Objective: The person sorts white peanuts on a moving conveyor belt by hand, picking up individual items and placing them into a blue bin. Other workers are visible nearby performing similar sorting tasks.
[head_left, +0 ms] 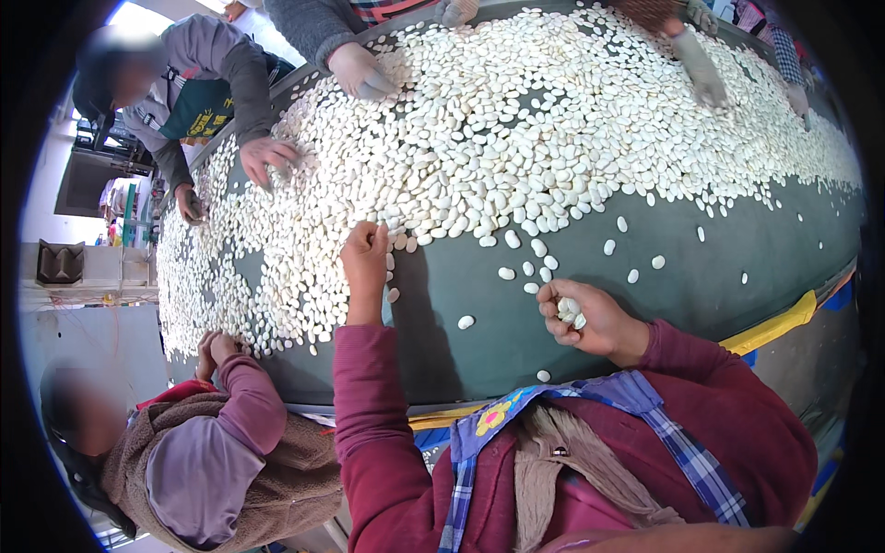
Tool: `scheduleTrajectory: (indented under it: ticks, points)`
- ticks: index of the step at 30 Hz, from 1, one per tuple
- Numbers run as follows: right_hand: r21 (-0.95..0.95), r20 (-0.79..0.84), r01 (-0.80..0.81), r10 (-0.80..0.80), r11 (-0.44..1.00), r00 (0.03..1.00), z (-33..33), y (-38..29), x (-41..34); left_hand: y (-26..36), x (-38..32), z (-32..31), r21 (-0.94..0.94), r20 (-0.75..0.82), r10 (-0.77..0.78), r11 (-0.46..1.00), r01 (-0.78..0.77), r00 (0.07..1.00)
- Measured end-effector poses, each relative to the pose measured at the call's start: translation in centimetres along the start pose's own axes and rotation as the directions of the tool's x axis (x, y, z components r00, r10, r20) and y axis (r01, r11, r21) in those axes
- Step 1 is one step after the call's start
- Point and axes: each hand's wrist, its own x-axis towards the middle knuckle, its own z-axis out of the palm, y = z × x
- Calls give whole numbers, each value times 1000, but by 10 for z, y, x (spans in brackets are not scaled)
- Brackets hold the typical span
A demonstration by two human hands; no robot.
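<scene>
A thick spread of large white beans (477,152) covers much of a dark green conveyor belt (498,352). My left hand (366,256) is over the near edge of the spread, its thumb and fingertips drawn together; whether a bean is between them cannot be told. To the right, my right hand (588,318) is turned partly palm up above the belt, its fingers curled around several white beans (570,312). A few loose beans (539,247) lie just beyond that hand, and a single bean (466,322) rests between my two hands.
Co-workers' hands reach onto the belt: a bare hand (268,160) at upper left, a gloved hand (363,72) at the far edge, another gloved hand (702,76) at upper right. At lower left, a co-worker's hands (218,349) touch the near edge. Yellow edging (774,323) runs along my side.
</scene>
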Motion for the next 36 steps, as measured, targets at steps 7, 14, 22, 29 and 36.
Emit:
scheduleTrajectory:
  ticks: [7,14,22,29,36]
  points:
    - [15,-13,20,-19,1000,1000,-15,-7,-12,7,19,32,215,11,130,968,-129,991]
    - [29,2,29,-29,999,1000,-31,-20,-21,56,-12,41,-314,241,-37,942,114,970]
    - [142,-54,105,-98,984,994,-46,-43,-42,148,-33,90,-326,222,265,927,-185,938]
    - [131,-20,-20,22,991,1000,-43,-54,-56,89,72,95,155,1,410,901,-406,912]
    - [156,2,-30,30,987,1000,-60,-66,-66,94,104,130,552,245,296,740,-384,923]
